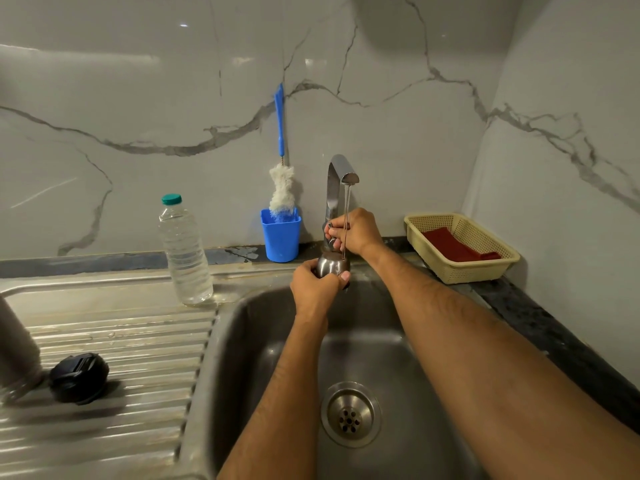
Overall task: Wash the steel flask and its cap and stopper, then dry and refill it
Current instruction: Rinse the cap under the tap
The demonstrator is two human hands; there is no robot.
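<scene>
My left hand (pixel 313 289) grips the steel cap (pixel 331 266) over the back of the sink (pixel 388 344), right under the tap (pixel 341 169). A thin stream of water (pixel 346 216) runs from the spout into the cap. My right hand (pixel 355 232) is curled round the tap's handle at its base. The steel flask (pixel 17 348) stands at the far left of the drainboard (pixel 114 334), partly cut off by the frame edge. Beside it lies the black stopper (pixel 79 377).
A clear plastic water bottle (pixel 185 252) with a green lid stands on the drainboard's back corner. A blue cup (pixel 280 237) holding a bottle brush (pixel 281 188) sits left of the tap. A cream basket (pixel 464 271) with a red cloth (pixel 453 245) sits right.
</scene>
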